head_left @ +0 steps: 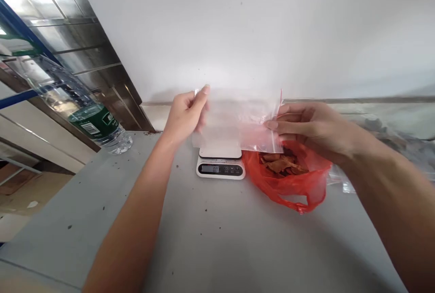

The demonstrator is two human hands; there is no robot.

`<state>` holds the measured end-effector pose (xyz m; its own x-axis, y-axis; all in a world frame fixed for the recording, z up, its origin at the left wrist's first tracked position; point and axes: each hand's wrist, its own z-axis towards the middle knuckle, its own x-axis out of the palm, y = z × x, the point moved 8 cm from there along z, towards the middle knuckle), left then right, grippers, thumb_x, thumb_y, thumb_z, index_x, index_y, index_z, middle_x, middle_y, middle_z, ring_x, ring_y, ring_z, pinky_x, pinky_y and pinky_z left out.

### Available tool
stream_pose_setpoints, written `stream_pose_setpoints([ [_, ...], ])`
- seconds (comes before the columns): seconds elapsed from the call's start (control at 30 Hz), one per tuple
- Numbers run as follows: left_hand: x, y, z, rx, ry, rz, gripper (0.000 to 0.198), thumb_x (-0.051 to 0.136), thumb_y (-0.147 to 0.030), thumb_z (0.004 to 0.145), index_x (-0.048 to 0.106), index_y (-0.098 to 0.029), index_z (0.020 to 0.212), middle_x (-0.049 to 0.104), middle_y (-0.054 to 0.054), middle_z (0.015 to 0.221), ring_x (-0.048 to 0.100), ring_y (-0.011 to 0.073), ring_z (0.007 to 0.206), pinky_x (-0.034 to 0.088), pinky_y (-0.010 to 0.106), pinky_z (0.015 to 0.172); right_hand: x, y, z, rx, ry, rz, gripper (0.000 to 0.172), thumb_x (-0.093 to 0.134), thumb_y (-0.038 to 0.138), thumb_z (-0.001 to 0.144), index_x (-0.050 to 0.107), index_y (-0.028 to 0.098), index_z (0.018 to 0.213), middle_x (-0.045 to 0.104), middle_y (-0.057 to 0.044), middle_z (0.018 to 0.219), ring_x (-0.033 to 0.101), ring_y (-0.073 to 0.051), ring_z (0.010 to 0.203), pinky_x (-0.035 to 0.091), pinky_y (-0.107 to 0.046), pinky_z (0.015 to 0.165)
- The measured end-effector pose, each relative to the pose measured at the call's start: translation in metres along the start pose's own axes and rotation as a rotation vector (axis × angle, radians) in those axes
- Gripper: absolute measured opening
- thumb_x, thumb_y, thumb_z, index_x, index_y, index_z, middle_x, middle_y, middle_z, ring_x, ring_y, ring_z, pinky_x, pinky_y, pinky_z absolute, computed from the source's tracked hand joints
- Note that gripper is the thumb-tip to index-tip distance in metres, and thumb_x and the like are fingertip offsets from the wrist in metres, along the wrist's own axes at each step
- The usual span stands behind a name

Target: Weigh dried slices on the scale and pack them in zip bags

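A clear zip-lock bag (234, 125) is stretched sideways between my two hands, above a small white digital scale (220, 169). My left hand (188, 114) pinches the bag's left end, thumb on top. At the zip end, with its red strip, my right hand (299, 123) grips the bag between thumb and fingers. The bag looks flat, with nothing visible inside. It hides part of the scale's platform; the display appears to read 0.0. Below my right hand sits an open red plastic bag (288, 191) holding brown, dried, bark-like pieces (283, 163).
A large water bottle (95, 123) with a green label stands at the table's left edge. Clear plastic bags (384, 141) lie at the right, partly behind my right arm. A white wall (254, 34) rises behind the grey table (204, 238), which has dark crumbs scattered on it.
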<state>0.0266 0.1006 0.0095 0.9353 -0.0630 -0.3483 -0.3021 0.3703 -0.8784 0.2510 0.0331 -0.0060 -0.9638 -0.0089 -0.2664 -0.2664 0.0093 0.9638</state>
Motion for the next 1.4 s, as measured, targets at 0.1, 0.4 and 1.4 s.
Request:
stream_pose_setpoints([
  [0.1, -0.020, 0.014, -0.003, -0.114, 0.219, 0.081, 0.048, 0.070, -0.053, 0.098, 0.068, -0.017, 0.067, 0.071, 0.004, 0.069, 0.065, 0.0115, 0.057, 0.052, 0.022, 0.058, 0.004, 0.008, 0.003, -0.071, -0.138, -0.045, 0.032, 0.092, 0.044, 0.061, 0.069, 0.023, 0.064, 0.065, -0.001, 0.067, 0.058, -0.015, 0.063, 0.051, -0.033, 0.062],
  [0.4, -0.112, 0.082, -0.026, -0.514, 0.166, 0.309, 0.028, 0.066, -0.046, 0.095, 0.078, -0.021, 0.095, 0.082, 0.011, 0.107, 0.079, 0.0243, 0.093, 0.062, 0.031, 0.081, 0.133, 0.057, 0.026, -0.594, -0.030, -0.784, 0.024, 0.060, 0.016, 0.097, 0.083, 0.020, 0.102, 0.080, -0.007, 0.095, 0.069, -0.019, 0.077, 0.048, -0.031, 0.070],
  [1.4, 0.016, 0.004, -0.021, -0.150, 0.607, 0.712, 0.053, 0.059, -0.051, 0.098, 0.068, -0.028, 0.145, 0.071, 0.006, 0.146, 0.070, 0.0294, 0.127, 0.054, 0.035, 0.104, -0.064, 0.009, -0.009, -0.094, -0.162, -0.865, 0.039, 0.062, 0.060, 0.078, 0.082, 0.032, 0.096, 0.084, -0.007, 0.088, 0.076, -0.029, 0.078, 0.059, -0.045, 0.074],
])
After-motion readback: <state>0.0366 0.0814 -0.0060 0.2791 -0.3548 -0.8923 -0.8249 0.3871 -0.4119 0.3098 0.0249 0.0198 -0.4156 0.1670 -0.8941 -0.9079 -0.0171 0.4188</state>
